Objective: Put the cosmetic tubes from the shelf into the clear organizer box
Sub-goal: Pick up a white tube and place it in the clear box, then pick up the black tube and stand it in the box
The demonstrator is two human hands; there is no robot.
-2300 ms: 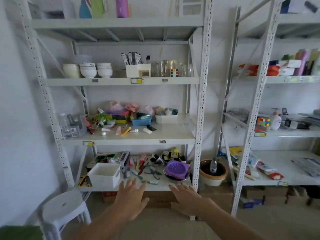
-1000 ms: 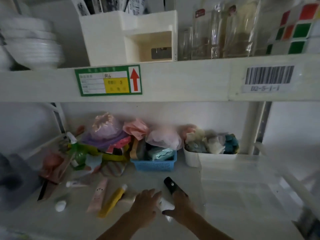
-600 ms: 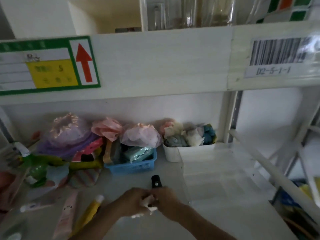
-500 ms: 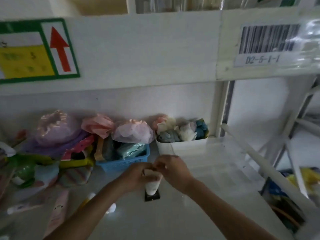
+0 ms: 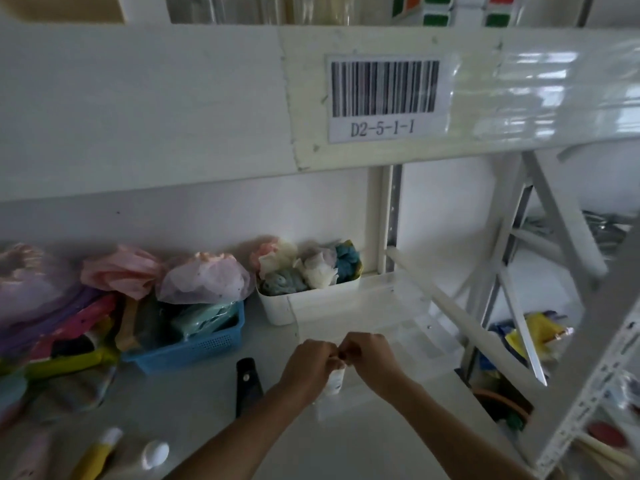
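Observation:
Both my hands meet over a small white cosmetic tube (image 5: 335, 378) that hangs upright between them. My left hand (image 5: 308, 367) and my right hand (image 5: 372, 356) pinch its top end, just above the near left edge of the clear organizer box (image 5: 398, 306) on the shelf. A black tube (image 5: 246, 381) lies flat on the shelf left of my hands. A yellow tube (image 5: 98, 453) and a white-capped tube (image 5: 154, 453) lie at the lower left, with a pink tube (image 5: 33, 459) beside them.
A blue basket (image 5: 194, 348) and a white bin (image 5: 277, 308) of soft cloth items stand along the back wall. A pile of coloured bags (image 5: 52, 306) fills the left. The upper shelf beam (image 5: 173, 98) hangs low overhead. A slanted shelf brace (image 5: 467, 320) crosses at the right.
My hands have carried the white tube rightward from the open shelf to the edge of the clear box. The black tube now lies uncovered to their left.

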